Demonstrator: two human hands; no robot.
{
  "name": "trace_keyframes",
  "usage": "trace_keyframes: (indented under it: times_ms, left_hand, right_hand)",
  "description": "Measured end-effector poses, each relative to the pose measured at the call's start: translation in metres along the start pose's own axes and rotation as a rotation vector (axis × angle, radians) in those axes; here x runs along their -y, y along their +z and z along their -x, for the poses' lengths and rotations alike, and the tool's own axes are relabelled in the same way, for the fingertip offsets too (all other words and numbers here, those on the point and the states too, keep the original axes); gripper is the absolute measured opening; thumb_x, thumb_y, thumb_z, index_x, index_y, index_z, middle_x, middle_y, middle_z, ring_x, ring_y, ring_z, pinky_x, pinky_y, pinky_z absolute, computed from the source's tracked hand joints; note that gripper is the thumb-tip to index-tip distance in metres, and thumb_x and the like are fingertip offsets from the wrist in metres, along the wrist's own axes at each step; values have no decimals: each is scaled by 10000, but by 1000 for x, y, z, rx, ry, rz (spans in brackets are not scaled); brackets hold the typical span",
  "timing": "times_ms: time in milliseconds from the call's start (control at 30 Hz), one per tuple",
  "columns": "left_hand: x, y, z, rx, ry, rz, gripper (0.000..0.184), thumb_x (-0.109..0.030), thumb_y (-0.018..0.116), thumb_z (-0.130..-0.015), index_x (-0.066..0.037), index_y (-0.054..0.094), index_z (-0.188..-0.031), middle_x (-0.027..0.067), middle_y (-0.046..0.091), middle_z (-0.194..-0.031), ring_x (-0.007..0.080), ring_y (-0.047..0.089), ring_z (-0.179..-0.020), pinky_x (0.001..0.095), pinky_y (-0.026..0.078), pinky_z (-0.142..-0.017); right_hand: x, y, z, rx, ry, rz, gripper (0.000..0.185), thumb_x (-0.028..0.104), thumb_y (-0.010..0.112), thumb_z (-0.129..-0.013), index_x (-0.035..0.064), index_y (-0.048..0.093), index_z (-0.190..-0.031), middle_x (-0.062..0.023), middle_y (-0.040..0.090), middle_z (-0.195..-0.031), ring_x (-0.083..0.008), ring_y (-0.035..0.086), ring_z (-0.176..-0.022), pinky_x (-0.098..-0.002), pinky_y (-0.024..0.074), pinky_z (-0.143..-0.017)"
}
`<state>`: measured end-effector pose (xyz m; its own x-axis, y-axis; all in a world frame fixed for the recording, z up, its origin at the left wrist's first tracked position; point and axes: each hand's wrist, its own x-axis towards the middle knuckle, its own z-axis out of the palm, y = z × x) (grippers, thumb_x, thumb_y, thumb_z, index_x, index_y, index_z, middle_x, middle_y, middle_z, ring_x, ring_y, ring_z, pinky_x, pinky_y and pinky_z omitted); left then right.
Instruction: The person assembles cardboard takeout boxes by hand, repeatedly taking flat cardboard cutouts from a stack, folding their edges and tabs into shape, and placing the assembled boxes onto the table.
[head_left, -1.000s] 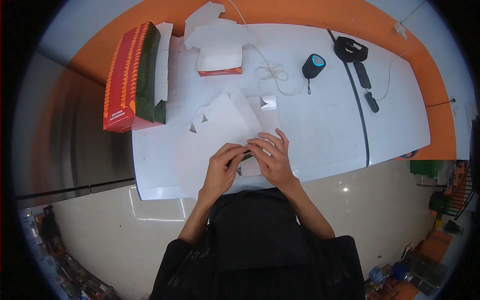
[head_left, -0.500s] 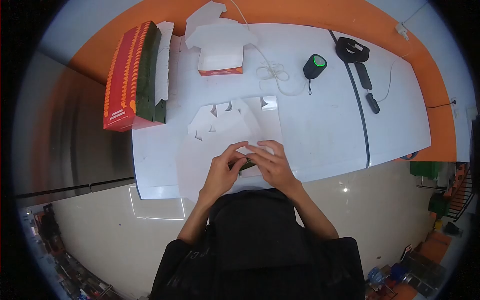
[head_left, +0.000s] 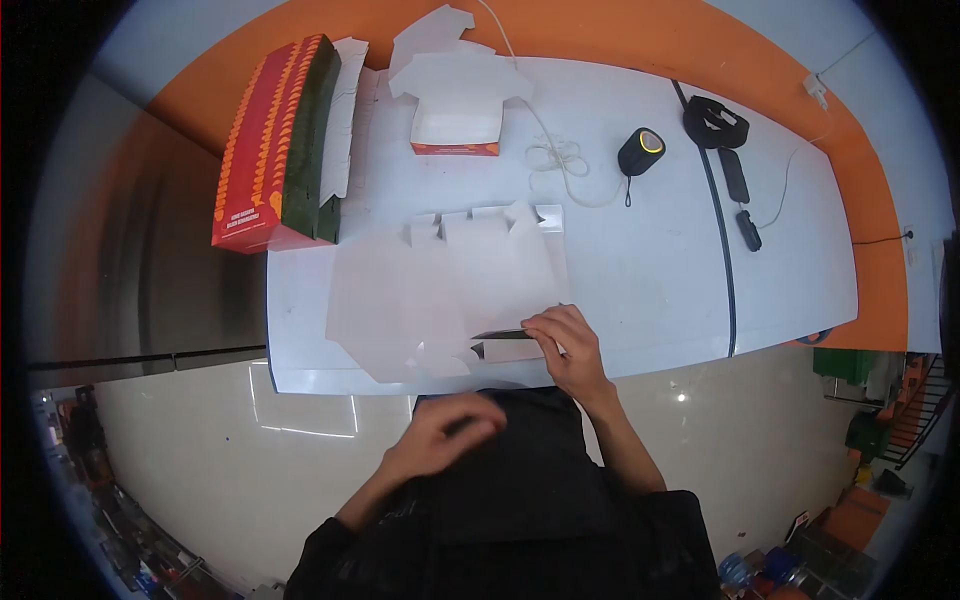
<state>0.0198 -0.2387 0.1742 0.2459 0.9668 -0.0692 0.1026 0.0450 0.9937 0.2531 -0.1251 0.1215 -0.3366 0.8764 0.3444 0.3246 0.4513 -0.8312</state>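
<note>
A flattened box blank (head_left: 390,290), white side up with slots and tabs, lies at the table's near edge. My right hand (head_left: 568,348) is at the blank's right near part, its thumb and fingers pinching a narrow dark flap (head_left: 500,335) that stands up from the white card. My left hand (head_left: 445,432) is off the table edge, over my lap. It is blurred by motion, thumb apart from the fingers, with nothing visible in it.
A long red and green box (head_left: 270,150) stands at the table's left end. Behind the blank is a partly folded white carton (head_left: 457,122). Farther right are a coiled white cable (head_left: 560,157), a black speaker (head_left: 640,152), a black strap (head_left: 714,122) and a power bank-like black block (head_left: 733,175).
Both hands were together at the blank's near edge. My left hand has pulled back toward my body, while the right keeps the flap. The blank has shifted, and the speaker's ring turned from green to yellow.
</note>
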Motion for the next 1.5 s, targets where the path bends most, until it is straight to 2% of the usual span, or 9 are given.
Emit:
trace_keyframes:
  times_ms: [233, 600, 700, 767, 1033, 1233, 1333, 1400, 1500]
  left_hand:
    - [120, 3, -13, -750, 305, 67, 320, 89, 492, -1040, 55, 482, -1358, 212, 603, -1350, 272, 613, -1251, 402, 466, -1095]
    - [28, 0, -92, -547, 329, -503, 309, 16, 782, -884, -37, 725, -1183, 136, 560, -1169, 265, 611, -1036, 385, 545, -867]
    - [43, 6, -95, -665, 338, -542, 327, 6, 802, -865, -42, 725, -1179, 137, 543, -1159, 256, 589, -1014, 391, 535, -818]
    - [51, 13, -102, -828, 367, -527, 304, 0, 817, -847, -40, 737, -1137, 139, 538, -1156, 256, 580, -991, 392, 524, -805]
    - [53, 2, -87, -346, 448, -595, 435, -33, 884, -774, -91, 771, -1190, 155, 535, -1250, 322, 541, -1175, 403, 477, -1032]
    - [55, -7, -73, -419, 788, -482, 1190, -202, 1003, -657, -161, 322, -1631, 240, 398, -1560, 433, 408, -1461, 508, 402, -1168]
    - [45, 10, -68, -479, 281, -497, 1499, -241, 1035, -608, -91, -29, -1653, 252, 319, -1621, 444, 394, -1475, 552, 354, -1202]
    - [65, 27, -73, -383, 258, -182, 1389, -336, 1006, -656, -81, 57, -1639, 246, 177, -1672, 411, 174, -1543, 523, 196, -1258]
    - [97, 39, -79, -359, 250, -147, 1226, -205, 945, -752, -18, 68, -1588, 224, 381, -1534, 359, 468, -1377, 490, 375, -1161]
  right_hand:
    - [15, 2, 0, -112, -5, 10, 136, -32, 719, -916, 11, 756, -1039, -112, 723, -930, -288, 652, -837, -468, 501, -961]
    - [24, 10, 1, -15, 271, -62, 170, 54, 677, -977, 14, 740, -1130, -151, 726, -959, -316, 645, -886, -407, 494, -824]
    - [23, 10, -1, 47, 314, -33, 185, 71, 677, -1001, 17, 745, -1164, -113, 715, -937, -210, 622, -841, -333, 480, -622]
    - [24, 12, -2, 67, 270, -16, 190, 86, 683, -1000, 20, 745, -1167, -100, 717, -930, -212, 612, -844, -349, 480, -669]
    - [23, 8, -3, 84, 168, 76, 150, 104, 693, -996, 33, 727, -1123, -74, 730, -925, -236, 633, -828, -388, 459, -941]
    - [47, 16, -3, -40, 290, -226, 120, 86, 661, -1023, 19, 574, -1072, -105, 716, -1024, -219, 699, -891, -428, 512, -987]
    - [63, 20, -11, -268, 390, -843, 116, 71, 647, -1040, 36, 538, -1058, -87, 685, -1067, -143, 686, -925, -347, 567, -882]
    - [88, 9, -28, -321, 349, -1218, 121, 61, 645, -1042, 48, 527, -1065, -68, 663, -1085, -109, 664, -982, -289, 578, -828]
    - [119, 18, -42, -363, 292, -1266, 206, 60, 668, -1027, 30, 543, -1187, -73, 650, -1207, -116, 637, -1075, -304, 562, -890]
